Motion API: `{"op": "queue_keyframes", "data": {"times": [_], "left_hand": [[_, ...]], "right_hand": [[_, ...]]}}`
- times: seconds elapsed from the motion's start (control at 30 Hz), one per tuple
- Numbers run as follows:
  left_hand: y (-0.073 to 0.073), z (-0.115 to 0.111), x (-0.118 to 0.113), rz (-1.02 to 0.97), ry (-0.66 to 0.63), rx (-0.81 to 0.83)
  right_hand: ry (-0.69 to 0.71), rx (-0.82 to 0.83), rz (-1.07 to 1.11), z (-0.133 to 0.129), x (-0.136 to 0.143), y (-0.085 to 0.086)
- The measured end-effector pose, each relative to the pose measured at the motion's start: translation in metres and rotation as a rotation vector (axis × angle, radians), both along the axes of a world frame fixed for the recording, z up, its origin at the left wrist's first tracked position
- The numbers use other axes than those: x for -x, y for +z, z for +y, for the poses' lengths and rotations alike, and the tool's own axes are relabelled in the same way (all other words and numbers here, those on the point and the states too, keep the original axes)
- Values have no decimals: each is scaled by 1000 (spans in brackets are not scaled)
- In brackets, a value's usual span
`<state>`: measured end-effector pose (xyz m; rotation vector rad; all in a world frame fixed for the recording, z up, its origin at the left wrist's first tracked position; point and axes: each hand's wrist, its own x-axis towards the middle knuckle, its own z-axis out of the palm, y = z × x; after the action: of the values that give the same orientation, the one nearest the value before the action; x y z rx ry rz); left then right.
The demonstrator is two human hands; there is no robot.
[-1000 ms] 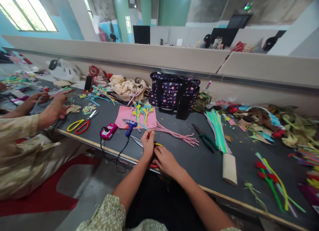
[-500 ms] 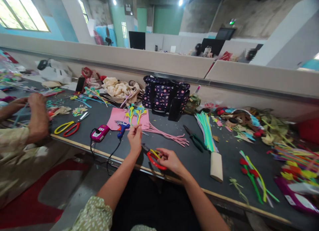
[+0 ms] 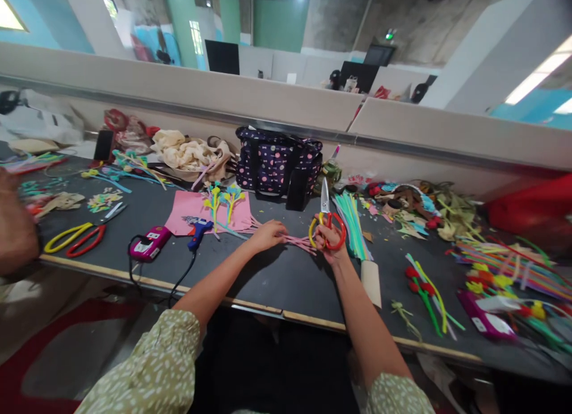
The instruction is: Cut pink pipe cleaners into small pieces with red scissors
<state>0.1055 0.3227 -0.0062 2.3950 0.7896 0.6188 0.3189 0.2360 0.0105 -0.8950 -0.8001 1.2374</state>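
My right hand (image 3: 333, 242) holds a pair of scissors (image 3: 325, 199) with red and yellow handles, blades pointing up and away from me. Its fingers are in and around the handle loops. My left hand (image 3: 268, 235) is closed over a bunch of pink pipe cleaners (image 3: 300, 241); their right ends stick out toward the scissors, and the fingertips are partly hidden. Two yellow and blue pipe-cleaner flower stems (image 3: 216, 207) lie on a pink sheet (image 3: 182, 208) left of that hand. A blue glue gun (image 3: 197, 232) rests by the sheet.
A second pair of scissors (image 3: 84, 235) and a purple device (image 3: 152, 243) lie at left, near another person's arm (image 3: 16, 223). A dark patterned bag (image 3: 272, 164) stands behind. Green pipe cleaners (image 3: 351, 217) and a beige holder (image 3: 370, 283) are at right.
My left hand has let go of the flower stem and moved right onto the pink pipe cleaners. My right hand has raised the scissors from near the table edge, blades now upward. The view shifted right.
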Motion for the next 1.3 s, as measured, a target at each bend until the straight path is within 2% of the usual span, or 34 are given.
{"op": "queue_keyframes", "data": {"times": [0.13,0.23,0.37,0.53,0.7,0.8,0.87,0.97,1.17,1.3], "left_hand": [[-5,13,-9,85,-108,-59],[-9,17,-10,81,-102,-56],[-14,20,-4,29,-31,-16],[-16,26,9,99,37,-68],[-10,24,13,140,66,-87],[-5,22,13,148,15,-61],[-3,22,14,173,-16,-71],[-4,26,19,224,18,-137],[-10,34,23,337,89,-219],[-6,32,22,407,146,-338]], "right_hand": [[-46,30,27,10,-2,-16],[-52,60,40,9,-1,-23],[-71,87,55,7,-6,-20],[-127,52,99,4,-13,-13],[-182,24,130,5,-10,-15],[-203,14,115,6,-4,-16],[-195,-8,97,5,-1,-17],[-161,-34,58,2,1,-15],[-61,40,78,-2,-2,-8],[-39,79,129,-1,-2,-7]]}}
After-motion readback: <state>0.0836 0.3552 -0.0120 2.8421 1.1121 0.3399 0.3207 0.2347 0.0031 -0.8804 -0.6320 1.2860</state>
